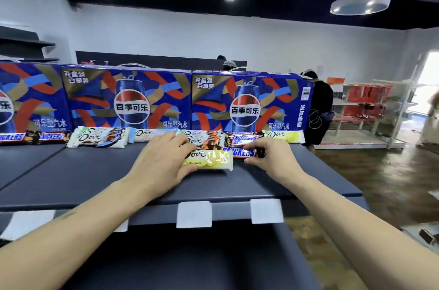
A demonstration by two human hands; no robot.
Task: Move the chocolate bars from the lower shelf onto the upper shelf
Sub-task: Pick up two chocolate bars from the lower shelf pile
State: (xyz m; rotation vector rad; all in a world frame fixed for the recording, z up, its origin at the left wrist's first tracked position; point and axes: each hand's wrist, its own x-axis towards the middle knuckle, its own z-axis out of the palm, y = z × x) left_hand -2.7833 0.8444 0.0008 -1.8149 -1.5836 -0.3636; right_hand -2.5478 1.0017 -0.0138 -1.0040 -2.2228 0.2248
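Both my hands rest on the dark upper shelf (95, 175). My left hand (164, 159) holds a pale yellow Dove bar (211, 160) by its left end, flat on the shelf. My right hand (273, 156) grips the right end of a Snickers bar (240, 153) lying just behind the Dove bar. A row of chocolate bars lines the back of the shelf: Snickers bars (31, 137) at the left, Dove bars (99, 137) in the middle, a yellow Dove bar (285, 135) at the right. The lower shelf (190, 263) shows only a dark surface.
Large blue Pepsi boxes (130, 99) stand behind the row of bars. White price-tag holders (194, 214) hang on the upper shelf's front edge. To the right is a wooden floor (392, 170), a rack with red goods (365, 104), and a person in black (318, 104).
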